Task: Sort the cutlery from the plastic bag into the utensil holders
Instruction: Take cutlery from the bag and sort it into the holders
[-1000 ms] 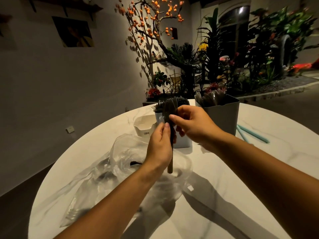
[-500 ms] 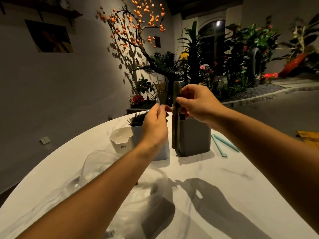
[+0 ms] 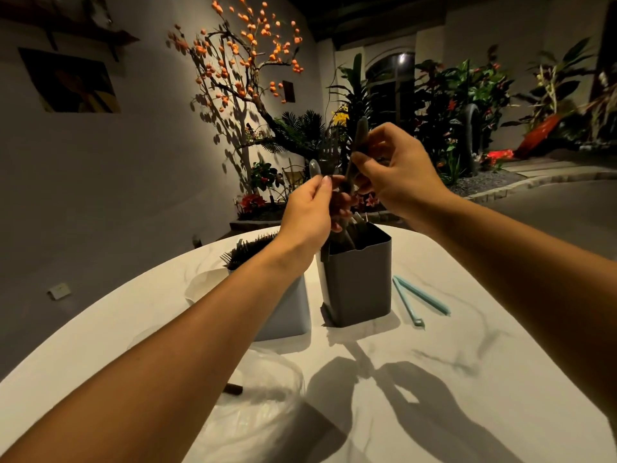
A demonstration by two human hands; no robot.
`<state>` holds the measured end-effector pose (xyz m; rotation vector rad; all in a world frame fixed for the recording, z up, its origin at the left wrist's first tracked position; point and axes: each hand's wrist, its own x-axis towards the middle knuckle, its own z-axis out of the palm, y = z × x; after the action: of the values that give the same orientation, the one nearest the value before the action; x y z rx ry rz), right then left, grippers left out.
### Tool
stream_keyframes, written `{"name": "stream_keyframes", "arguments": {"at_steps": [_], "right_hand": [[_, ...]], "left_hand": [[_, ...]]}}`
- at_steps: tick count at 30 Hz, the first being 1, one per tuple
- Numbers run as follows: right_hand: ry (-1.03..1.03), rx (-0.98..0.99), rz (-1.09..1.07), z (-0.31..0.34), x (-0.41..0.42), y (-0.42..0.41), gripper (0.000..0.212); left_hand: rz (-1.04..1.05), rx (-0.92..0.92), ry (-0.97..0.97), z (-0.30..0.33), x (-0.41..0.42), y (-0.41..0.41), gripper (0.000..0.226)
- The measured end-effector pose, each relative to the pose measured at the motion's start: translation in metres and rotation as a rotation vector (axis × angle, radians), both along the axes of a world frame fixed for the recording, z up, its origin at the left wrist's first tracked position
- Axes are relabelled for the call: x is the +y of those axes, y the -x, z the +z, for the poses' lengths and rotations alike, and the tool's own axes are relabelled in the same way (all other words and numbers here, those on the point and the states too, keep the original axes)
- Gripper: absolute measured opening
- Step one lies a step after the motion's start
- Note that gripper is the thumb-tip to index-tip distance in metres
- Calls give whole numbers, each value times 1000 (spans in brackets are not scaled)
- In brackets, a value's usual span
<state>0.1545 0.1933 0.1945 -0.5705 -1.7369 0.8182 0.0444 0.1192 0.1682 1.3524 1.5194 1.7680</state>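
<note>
Holding both hands up over the dark holder (image 3: pixel 357 282), apparently splitting a small bunch by type before dropping each piece. Right hand (image 3: pixel 397 175) is pinching a dark utensil (image 3: pixel 359 145), held near upright, probably so it can go in handle-first. Left hand (image 3: pixel 310 212) is pinching a clear spoon (image 3: pixel 315 168) and fork (image 3: pixel 330 155), likely for separate holders. Grey holder (image 3: pixel 287 312) at left is bristling with forks (image 3: pixel 247 252). Bag (image 3: pixel 267 412) is lying crumpled on the bench (image 3: pixel 467 379), near edge, 1 dark handle showing inside. 2 teal sticks (image 3: pixel 414 299) are lying beside the dark holder.
</note>
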Motion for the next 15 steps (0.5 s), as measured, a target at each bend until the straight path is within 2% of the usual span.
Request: {"name": "stream_keyframes", "arguments": {"at_steps": [4,7,11,13,15], "right_hand": [[-16,-61,-39,-3,12,4,11],[59,-150,-49,-18,22,9,10],[55,-293,-93,-40,32,13,10],[38,-340,-124,-50,32,14,15],[-78,-420,-196,-59,31,15,31]], "left_hand": [[-63,-32,70,0,10,0,31],[-104,-70,148,-13,13,3,31],[-43,-68,159,-24,15,11,31],[-11,-86,150,-27,15,15,33],[4,-109,139,-28,13,19,34]]}}
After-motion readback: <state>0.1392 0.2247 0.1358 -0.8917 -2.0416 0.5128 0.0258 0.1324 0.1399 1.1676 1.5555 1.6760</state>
